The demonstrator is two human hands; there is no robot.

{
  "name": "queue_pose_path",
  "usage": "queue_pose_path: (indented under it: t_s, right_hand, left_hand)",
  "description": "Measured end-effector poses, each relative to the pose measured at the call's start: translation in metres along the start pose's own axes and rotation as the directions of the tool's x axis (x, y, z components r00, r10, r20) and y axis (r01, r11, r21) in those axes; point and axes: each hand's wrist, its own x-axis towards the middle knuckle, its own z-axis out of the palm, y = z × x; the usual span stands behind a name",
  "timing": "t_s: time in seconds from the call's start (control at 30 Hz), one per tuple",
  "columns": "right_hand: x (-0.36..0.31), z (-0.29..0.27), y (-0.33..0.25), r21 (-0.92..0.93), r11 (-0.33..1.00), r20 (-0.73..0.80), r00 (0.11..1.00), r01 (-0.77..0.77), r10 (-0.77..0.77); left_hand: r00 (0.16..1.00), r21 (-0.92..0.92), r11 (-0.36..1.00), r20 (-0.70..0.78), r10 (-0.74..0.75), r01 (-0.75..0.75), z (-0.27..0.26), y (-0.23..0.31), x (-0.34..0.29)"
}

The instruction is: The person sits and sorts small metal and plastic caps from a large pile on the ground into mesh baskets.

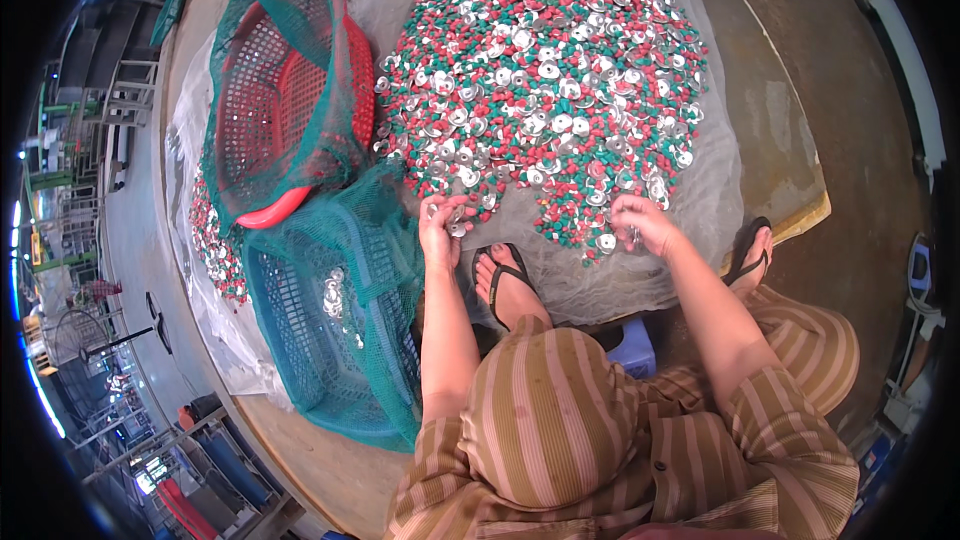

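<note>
A wide pile point(540, 70) of round silvery metal discs, mixed with small red and green pieces, spreads over a pale sheet before me. At its near left edge, my left hand point(442, 227) is closed around several metal discs point(458, 228), which show between the fingers. My right hand point(648, 225) is at the near right edge, fingers bent together in a pinch. Something small and silvery shows at its fingertips, too small to name. Beside those fingertips a single metal disc point(606, 242) lies on red and green pieces.
Left of the pile stands a red basket point(362, 70) under green netting. Nearer me, a blue basket point(285, 340), also netted, has several metal discs point(333, 292) inside. More red and green pieces point(212, 250) lie at far left. My sandalled foot point(505, 280) rests between my hands.
</note>
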Motion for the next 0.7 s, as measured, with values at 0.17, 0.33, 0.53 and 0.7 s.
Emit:
queue_pose_path:
  t_s: [0.17, 0.33, 0.53, 0.7]
  right_hand:
    - [-0.010, 0.035, 0.006, -0.975, 0.213, 0.020, 0.973, 0.071, -0.231]
    - [-0.012, 0.028, 0.024, -0.992, 0.114, 0.016, 0.936, 0.060, -0.351]
    - [0.004, 0.021, 0.020, -0.905, 0.382, -0.032, 0.865, 0.187, -0.500]
    - [0.013, 0.050, -0.005, -0.450, 0.865, -0.205, 0.917, 0.223, -0.343]
  left_hand:
    - [0.978, 0.839, 0.514, 0.090, 0.191, -0.177, 0.005, -0.012, 0.002]
    - [0.906, 0.964, -0.064, 0.264, 0.331, -0.257, 0.023, -0.022, 0.005]
    - [0.946, 0.919, 0.326, 0.119, 0.302, -0.220, 0.002, -0.023, 0.013]
    - [0.976, -0.043, 0.986, 0.159, -0.151, 0.159, 0.021, -0.017, -0.012]
